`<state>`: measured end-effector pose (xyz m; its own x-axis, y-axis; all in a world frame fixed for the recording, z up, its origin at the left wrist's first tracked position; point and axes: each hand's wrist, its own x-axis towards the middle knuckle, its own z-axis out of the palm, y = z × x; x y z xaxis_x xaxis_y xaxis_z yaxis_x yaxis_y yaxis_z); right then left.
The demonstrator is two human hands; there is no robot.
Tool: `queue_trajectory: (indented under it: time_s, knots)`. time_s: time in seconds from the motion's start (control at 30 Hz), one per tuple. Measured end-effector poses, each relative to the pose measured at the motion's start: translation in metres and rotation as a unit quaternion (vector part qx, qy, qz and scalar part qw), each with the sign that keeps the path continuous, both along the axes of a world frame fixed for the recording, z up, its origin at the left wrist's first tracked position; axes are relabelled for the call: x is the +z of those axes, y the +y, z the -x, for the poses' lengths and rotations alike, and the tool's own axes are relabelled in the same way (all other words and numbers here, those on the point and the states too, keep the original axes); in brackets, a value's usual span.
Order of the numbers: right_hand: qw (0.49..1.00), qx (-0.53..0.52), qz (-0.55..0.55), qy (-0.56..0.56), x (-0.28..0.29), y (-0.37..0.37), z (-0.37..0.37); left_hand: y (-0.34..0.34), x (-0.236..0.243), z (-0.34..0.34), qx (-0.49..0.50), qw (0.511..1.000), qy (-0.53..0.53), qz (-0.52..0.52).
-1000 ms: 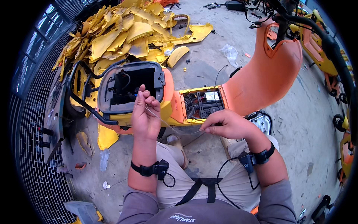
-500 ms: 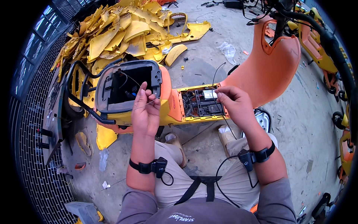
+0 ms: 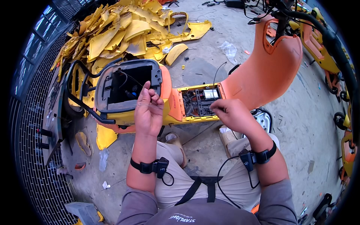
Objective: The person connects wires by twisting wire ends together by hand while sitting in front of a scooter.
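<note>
In front of me stands an orange and yellow scooter body (image 3: 168,93). My left hand (image 3: 149,112) is raised before its open storage box (image 3: 129,108), palm up, thumb and fingers pinching a thin wire (image 3: 150,104). A thin cable also runs out of the box toward that hand. Over the lower edge of the open floorboard compartment (image 3: 182,89), my right hand (image 3: 234,114) has its fingertips pinched together; what lies between them is too small to make out. Wiring and a silver box (image 3: 210,93) sit inside that compartment. A thin black cable (image 3: 215,73) loops up behind it.
Yellow plastic panels (image 3: 123,32) are heaped behind the scooter at the left. An orange front shield (image 3: 273,63) rises at the right, under a black handlebar (image 3: 322,26). More scooters (image 3: 322,52) line the far right. Clear plastic wrap (image 3: 228,51) lies on the concrete floor.
My right hand has moved down and slightly left, away from the upright stretch of black cable. The left hand has shifted slightly right, still pinching the wire.
</note>
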<state>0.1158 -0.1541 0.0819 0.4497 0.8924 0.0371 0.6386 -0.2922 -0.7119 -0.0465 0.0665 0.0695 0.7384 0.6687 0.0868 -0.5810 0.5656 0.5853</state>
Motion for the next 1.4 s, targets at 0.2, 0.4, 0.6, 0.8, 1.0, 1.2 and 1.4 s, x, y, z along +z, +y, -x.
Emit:
queue_trajectory:
  time_s: [0.2,0.4,0.6,0.8,1.0,1.2,1.4]
  knots:
    - [0.951,-0.131,-0.162,0.227,-0.003,0.002,-0.005,0.000,-0.003,0.000,0.006,1.000,0.010,-0.022]
    - [0.932,0.078,-0.191,0.299,0.017,-0.013,-0.005,0.005,-0.007,0.001,0.008,1.000,0.010,-0.008]
    - [0.983,0.182,-0.018,-0.011,0.010,-0.009,-0.001,0.004,-0.005,0.001,-0.007,1.000,-0.008,0.003]
    - [0.998,-0.058,-0.033,-0.002,-0.005,0.001,0.001,0.002,-0.004,0.000,-0.018,0.999,-0.039,0.003]
    - [0.918,-0.108,-0.259,0.282,-0.002,0.002,-0.002,0.002,-0.005,0.001,0.004,1.000,-0.013,0.004]
    - [0.956,0.160,-0.162,0.187,0.015,-0.011,-0.002,0.003,-0.008,-0.001,0.001,1.000,-0.004,0.002]
    - [0.995,0.093,0.025,-0.025,-0.003,-0.004,0.003,-0.001,-0.006,-0.001,-0.005,1.000,0.005,-0.014]
